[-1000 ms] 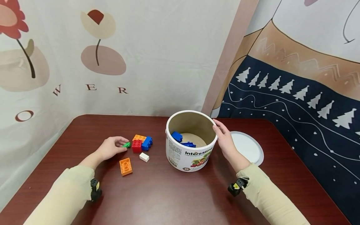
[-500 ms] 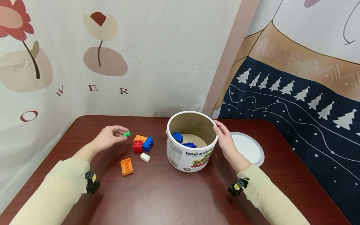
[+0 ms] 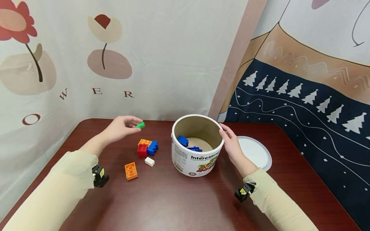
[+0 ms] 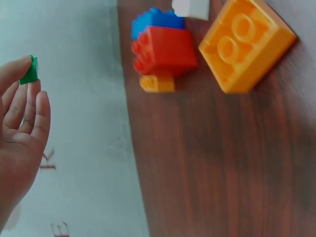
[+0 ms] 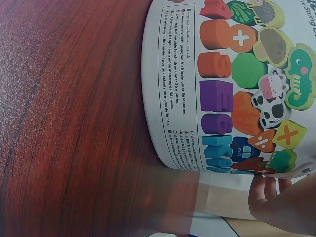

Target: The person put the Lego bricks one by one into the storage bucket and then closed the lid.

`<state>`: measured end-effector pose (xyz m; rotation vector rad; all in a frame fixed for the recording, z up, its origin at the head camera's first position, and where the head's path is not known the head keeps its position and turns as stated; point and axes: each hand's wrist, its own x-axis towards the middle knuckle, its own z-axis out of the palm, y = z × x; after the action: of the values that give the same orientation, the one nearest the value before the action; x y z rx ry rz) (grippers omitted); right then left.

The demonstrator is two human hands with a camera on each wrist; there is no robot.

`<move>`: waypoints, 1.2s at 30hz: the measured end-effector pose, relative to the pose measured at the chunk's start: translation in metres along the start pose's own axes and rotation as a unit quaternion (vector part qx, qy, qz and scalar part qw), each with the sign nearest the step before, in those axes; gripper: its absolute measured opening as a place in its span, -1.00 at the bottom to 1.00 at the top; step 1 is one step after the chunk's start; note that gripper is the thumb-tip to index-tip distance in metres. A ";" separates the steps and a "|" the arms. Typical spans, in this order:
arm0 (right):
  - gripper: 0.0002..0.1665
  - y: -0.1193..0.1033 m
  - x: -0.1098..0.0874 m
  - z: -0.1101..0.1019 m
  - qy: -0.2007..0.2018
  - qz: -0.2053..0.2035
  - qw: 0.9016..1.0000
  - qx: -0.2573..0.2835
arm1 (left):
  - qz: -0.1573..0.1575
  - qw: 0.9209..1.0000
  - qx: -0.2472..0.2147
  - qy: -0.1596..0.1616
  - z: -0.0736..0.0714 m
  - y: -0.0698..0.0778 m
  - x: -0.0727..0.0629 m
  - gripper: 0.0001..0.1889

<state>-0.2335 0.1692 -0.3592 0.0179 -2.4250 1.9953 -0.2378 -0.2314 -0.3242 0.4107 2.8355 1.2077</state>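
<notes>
1. Green plastic toy brick [image 3: 140, 125], small: off the table, left of the white printed cylindrical bucket [image 3: 183, 162] and apart from it.
2. Risk: brick slips out. Likely cause: tiny piece, only my fingertips on it, one end sticking out free.
3. Risk: brick clips the bucket's rim and drops. Would come from a low or hasty swing that way.
4. Risk: bucket skids or tips. Cause would be my tugging its rim from one side; the blue plastic bricks [image 3: 182, 140] inside probably add little weight.
5. Grip, left hand [image 3: 122, 128]: narrow, thumb and fingertips pinching the green brick, nothing else touched.
6. Grip, right hand [image 3: 231, 141]: holds the bucket's right rim, fingers along the outside. How hard, can't tell.
7. Left of bucket, on the dark red-brown table [image 3: 162, 202]: red [image 3: 142, 150], blue [image 3: 152, 148] and orange [image 3: 144, 141] plastic bricks bunched; small white brick [image 3: 149, 161] just beside; upturned orange brick [image 3: 131, 171] nearer me.
8. Right of bucket: round white lid [image 3: 255, 152], flat.
</notes>
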 end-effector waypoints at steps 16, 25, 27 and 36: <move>-0.49 0.001 0.000 0.000 0.002 0.003 1.000 -0.005 | 0.070 0.997 -0.021 -0.032 0.024 0.058 0.030 -0.67; -0.49 0.001 0.000 0.000 0.006 0.003 1.000 -0.011 | 0.100 0.991 -0.054 -0.068 0.046 0.090 0.039 -0.66; -0.50 0.001 0.000 0.000 0.006 0.002 1.000 -0.009 | 0.108 0.990 -0.057 -0.076 0.051 0.094 0.040 -0.65; -0.50 0.000 -0.001 0.000 0.004 0.009 1.000 -0.008 | 0.123 0.986 -0.050 -0.103 0.069 0.113 0.044 -0.65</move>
<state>-0.2321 0.1696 -0.3588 -0.0108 -2.4456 1.9779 -0.2456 -0.0968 -0.2890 0.8485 2.5948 1.2554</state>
